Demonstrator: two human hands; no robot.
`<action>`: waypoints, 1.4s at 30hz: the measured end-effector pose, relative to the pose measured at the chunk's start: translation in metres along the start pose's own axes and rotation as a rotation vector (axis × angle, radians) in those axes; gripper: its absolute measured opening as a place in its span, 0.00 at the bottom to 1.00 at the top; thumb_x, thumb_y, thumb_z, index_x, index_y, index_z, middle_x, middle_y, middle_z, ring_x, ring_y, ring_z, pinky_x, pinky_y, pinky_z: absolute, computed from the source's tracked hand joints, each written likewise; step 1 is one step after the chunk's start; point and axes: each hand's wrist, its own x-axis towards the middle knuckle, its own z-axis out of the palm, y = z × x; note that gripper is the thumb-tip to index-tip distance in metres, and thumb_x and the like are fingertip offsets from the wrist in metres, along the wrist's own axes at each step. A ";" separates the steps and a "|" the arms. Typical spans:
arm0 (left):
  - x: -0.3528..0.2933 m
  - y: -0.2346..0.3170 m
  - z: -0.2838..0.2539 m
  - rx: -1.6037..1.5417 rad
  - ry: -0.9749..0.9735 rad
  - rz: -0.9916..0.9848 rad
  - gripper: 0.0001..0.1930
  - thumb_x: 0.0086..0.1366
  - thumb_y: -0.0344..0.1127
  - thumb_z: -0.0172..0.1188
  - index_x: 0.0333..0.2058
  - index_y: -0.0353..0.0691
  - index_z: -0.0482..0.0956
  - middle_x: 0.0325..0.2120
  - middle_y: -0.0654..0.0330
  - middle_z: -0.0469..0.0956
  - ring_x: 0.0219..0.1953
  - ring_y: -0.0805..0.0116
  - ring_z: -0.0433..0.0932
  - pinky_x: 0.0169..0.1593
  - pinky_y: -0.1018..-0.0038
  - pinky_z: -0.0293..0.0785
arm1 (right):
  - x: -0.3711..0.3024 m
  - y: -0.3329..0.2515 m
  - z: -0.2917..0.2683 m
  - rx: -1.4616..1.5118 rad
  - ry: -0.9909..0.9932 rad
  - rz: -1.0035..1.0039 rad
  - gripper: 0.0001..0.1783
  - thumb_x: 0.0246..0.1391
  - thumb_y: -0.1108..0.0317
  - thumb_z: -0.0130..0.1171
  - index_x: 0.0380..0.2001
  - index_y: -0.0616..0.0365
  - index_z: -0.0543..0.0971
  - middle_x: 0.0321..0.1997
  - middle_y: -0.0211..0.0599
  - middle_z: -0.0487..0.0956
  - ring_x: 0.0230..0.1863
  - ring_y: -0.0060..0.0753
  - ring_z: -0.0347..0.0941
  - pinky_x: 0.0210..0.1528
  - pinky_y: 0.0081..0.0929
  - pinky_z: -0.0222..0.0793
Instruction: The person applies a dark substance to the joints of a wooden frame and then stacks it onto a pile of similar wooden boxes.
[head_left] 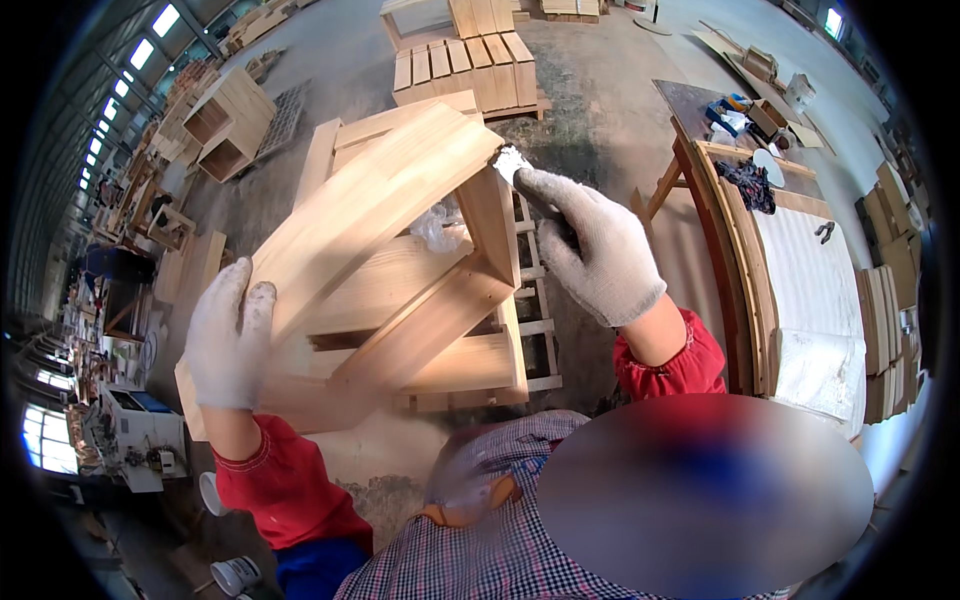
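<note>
A pale wooden box frame (385, 195) made of joined boards stands tilted in front of me. My left hand (230, 335), in a whitish knit glove, grips the frame's near left board, thumb and fingers on either side of its edge. My right hand (600, 245), gloved too with darkened fingers, is closed at the frame's far right corner. From its fingertips a small white crumpled piece (512, 160) presses against that corner; its kind is unclear. Beneath lie more wooden boards (455, 365) and a bit of clear plastic (437, 230). The frame's near lower part is blurred.
A slatted pallet (540, 330) lies under the pieces. To the right stands a workbench (745, 290) with a white sheet, a dark cloth (748, 185) and pliers (824, 232). Slatted wooden units (465, 65) stand ahead, open boxes (230, 120) at far left. White buckets (236, 575) sit lower left.
</note>
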 end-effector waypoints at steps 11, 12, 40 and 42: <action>0.052 -0.036 0.007 -0.287 -0.126 -0.143 0.21 0.62 0.41 0.51 0.45 0.27 0.73 0.43 0.48 0.76 0.46 0.62 0.74 0.51 0.75 0.65 | -0.115 0.111 0.105 -0.041 -0.409 0.379 0.23 0.45 0.73 0.49 0.49 0.52 0.72 0.39 0.47 0.76 0.41 0.50 0.72 0.43 0.38 0.69; 0.059 -0.045 0.007 -0.339 -0.152 -0.181 0.21 0.62 0.41 0.51 0.44 0.27 0.74 0.43 0.48 0.76 0.46 0.63 0.74 0.50 0.75 0.65 | -0.119 0.112 0.111 -0.006 -0.347 0.346 0.23 0.45 0.73 0.49 0.49 0.53 0.71 0.41 0.47 0.76 0.42 0.49 0.72 0.44 0.37 0.69; 0.131 -0.136 0.026 -0.190 -0.353 0.151 0.18 0.65 0.35 0.42 0.47 0.29 0.72 0.48 0.50 0.73 0.52 0.59 0.70 0.56 0.74 0.61 | -0.133 0.150 0.157 0.173 -0.035 0.187 0.21 0.48 0.73 0.49 0.48 0.51 0.72 0.38 0.45 0.76 0.38 0.47 0.74 0.40 0.34 0.71; 0.129 -0.137 0.026 -0.301 -0.365 0.055 0.18 0.65 0.36 0.42 0.46 0.29 0.72 0.48 0.50 0.73 0.52 0.60 0.70 0.56 0.74 0.61 | -0.134 0.150 0.154 0.149 -0.092 0.216 0.21 0.48 0.73 0.50 0.48 0.51 0.72 0.38 0.45 0.76 0.37 0.47 0.74 0.39 0.34 0.71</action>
